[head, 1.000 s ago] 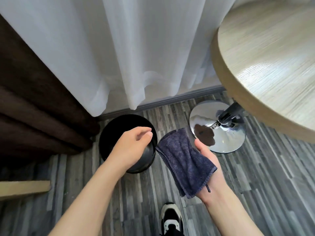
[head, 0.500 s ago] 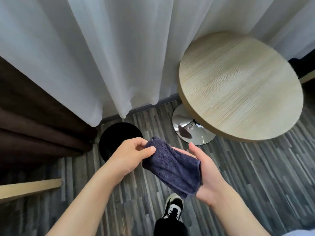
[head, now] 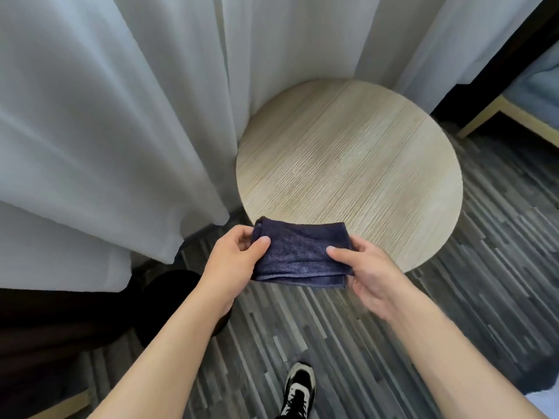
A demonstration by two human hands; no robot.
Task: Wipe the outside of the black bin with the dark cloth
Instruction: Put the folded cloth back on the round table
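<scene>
The dark cloth (head: pixel 302 255), a navy towel folded into a flat band, is held level in front of me over the near edge of the round table. My left hand (head: pixel 233 261) pinches its left end and my right hand (head: pixel 369 273) pinches its right end. The black bin (head: pixel 169 294) stands on the floor at the lower left, below my left forearm, which hides much of it. Neither hand touches the bin.
A round light-wood table (head: pixel 363 164) fills the middle right. White curtains (head: pixel 121 116) hang behind and to the left, with dark drapes (head: pixel 45 322) beside the bin. My black-and-white shoe (head: pixel 298 388) rests on the grey striped floor (head: pixel 484 297). A wood-framed piece of furniture (head: pixel 520 107) stands far right.
The view has risen and swung right, bringing the whole table top into sight. Both hands lifted the cloth away from the bin, and it is now folded and stretched between them.
</scene>
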